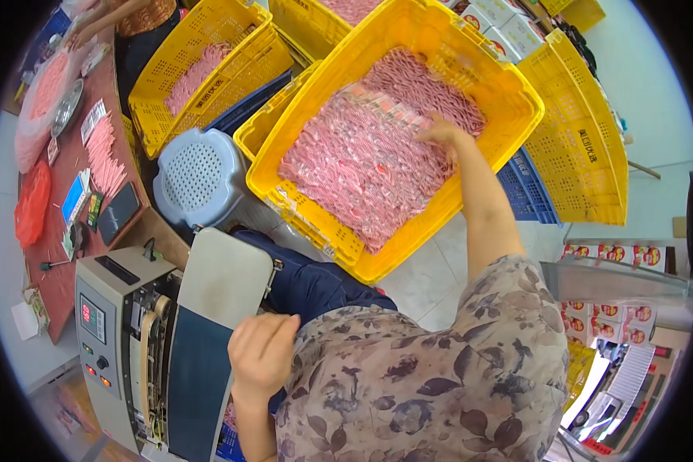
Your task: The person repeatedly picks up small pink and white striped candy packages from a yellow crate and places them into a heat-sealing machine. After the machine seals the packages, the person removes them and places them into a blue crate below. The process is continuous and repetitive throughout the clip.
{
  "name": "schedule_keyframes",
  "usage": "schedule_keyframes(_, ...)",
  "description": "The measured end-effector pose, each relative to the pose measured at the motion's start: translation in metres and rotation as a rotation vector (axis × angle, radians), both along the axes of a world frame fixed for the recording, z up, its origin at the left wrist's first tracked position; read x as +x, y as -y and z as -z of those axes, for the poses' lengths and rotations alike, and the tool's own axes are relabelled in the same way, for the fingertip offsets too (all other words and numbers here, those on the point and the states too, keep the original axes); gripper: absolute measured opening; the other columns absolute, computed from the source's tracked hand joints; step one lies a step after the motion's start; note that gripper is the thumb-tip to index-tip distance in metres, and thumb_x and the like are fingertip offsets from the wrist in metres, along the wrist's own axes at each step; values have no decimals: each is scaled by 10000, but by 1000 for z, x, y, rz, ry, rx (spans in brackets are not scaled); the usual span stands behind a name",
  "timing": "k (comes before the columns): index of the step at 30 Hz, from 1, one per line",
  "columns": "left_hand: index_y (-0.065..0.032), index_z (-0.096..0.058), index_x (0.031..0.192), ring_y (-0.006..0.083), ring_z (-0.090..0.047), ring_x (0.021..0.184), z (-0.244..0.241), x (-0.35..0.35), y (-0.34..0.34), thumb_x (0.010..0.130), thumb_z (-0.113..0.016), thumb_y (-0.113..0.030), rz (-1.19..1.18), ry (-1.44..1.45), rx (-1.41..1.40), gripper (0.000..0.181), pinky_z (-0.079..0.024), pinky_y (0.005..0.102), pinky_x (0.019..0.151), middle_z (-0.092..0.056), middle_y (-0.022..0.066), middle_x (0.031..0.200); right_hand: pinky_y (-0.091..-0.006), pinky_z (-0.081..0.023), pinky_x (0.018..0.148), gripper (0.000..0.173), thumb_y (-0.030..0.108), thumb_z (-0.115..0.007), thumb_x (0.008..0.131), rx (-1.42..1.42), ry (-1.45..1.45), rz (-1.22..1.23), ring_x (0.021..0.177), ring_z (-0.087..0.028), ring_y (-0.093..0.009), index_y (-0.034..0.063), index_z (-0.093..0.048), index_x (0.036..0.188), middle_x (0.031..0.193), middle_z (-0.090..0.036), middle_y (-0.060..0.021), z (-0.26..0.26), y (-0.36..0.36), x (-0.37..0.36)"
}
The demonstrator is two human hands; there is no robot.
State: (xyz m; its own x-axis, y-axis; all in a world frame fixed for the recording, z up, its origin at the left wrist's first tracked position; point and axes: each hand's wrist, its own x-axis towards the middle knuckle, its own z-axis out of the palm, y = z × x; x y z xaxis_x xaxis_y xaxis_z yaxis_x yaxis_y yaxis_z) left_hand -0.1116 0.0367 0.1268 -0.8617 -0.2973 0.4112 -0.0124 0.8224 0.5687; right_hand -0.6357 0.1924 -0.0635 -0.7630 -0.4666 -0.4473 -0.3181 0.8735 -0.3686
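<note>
My right hand (pixel 440 130) reaches into a large yellow plastic crate (pixel 499 107) and touches the edge of a row of clear plastic packets (pixel 390 108). Whether its fingers grip a packet is hidden. Pink-and-white striped sticks in clear wrapping (pixel 358 167) cover the near part of the crate. Darker pink sticks (pixel 421 81) lie at its far end. My left hand (pixel 264 352) is raised in front of my body, fingers curled in, with nothing visible in it. It is close to the dark belt (pixel 199 375) of a band sealing machine (pixel 107 346), whose panel lights are on.
A light blue plastic stool (pixel 199 173) stands left of the crate. Another yellow crate (pixel 225 86) holds pink sticks. The red-brown table (pixel 69 231) carries loose pink sticks (pixel 105 153) and a red plastic bag (pixel 33 202). A person (pixel 138 23) works at its far end. Stacked crates (pixel 577 133) stand right.
</note>
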Motion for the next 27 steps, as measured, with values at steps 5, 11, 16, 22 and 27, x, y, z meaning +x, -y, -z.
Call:
schedule_keyframes(5,36,-603,798,255,-575,638,29,40,-15,704,-585,72,-327,-20,324,102,-448,310,579,-600,127,732,-419,-277,1017,1045,428,-754,544,195,-116,8,1242,-310,-364,134,-194,1377,1349,-315,-216,11,14,34)
schedule_keyframes(11,39,-604,805,246,-577,644,41,51,-18,716,-576,73,-444,0,400,99,-450,309,588,-605,132,738,-446,-392,894,913,371,-716,567,167,-94,-238,1024,-496,-431,105,-286,1327,1197,-443,-284,3,8,-2)
schedule_keyframes(16,37,-605,809,248,-578,652,45,50,-15,721,-570,68,-439,-1,341,100,-449,311,592,-607,132,744,-385,-473,790,624,251,-555,743,384,-466,-37,997,-554,-332,115,-296,1295,1131,-463,-262,-27,37,56)
schedule_keyframes(22,37,-604,813,251,-578,658,45,45,-15,726,-567,65,-406,24,289,99,-449,308,596,-606,132,751,-419,-435,848,633,263,-536,745,421,-356,-11,1035,-515,-385,164,-285,1318,1188,-433,-250,6,26,47)
schedule_keyframes(27,40,-604,814,246,-576,656,49,49,-14,730,-573,65,-456,17,359,93,-446,303,586,-606,131,754,-415,-344,957,789,500,-597,652,471,-399,57,1106,-466,-380,121,-349,1297,1224,-449,-228,-55,28,72)
